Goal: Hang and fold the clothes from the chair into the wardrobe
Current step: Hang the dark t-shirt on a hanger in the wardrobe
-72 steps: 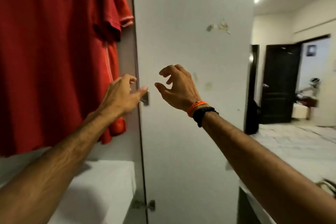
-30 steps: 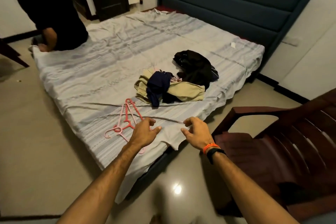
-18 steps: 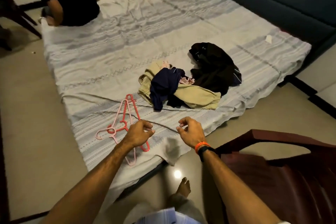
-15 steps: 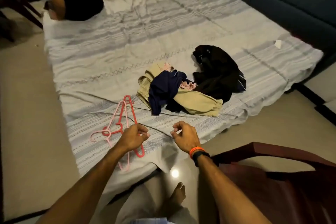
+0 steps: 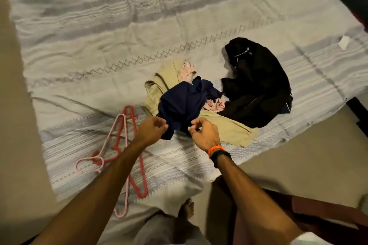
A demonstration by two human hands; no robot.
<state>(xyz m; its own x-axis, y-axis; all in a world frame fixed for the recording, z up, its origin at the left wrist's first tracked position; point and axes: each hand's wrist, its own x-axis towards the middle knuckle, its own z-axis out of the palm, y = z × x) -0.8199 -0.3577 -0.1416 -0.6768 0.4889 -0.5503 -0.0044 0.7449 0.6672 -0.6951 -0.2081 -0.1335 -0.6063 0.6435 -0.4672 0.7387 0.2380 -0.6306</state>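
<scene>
Both hands at the navy garment (image 5: 183, 101) — left hand (image 5: 151, 131) and right hand (image 5: 205, 133) fingers curled, whether gripping cloth I cannot tell.

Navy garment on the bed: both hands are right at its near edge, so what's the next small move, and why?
Probably pinch the navy garment at its near edge with both hands and lift it off the pile. The left hand and right hand are curled at that edge, it lies on top of the beige garment, and the hangers lie just to the left.
</scene>
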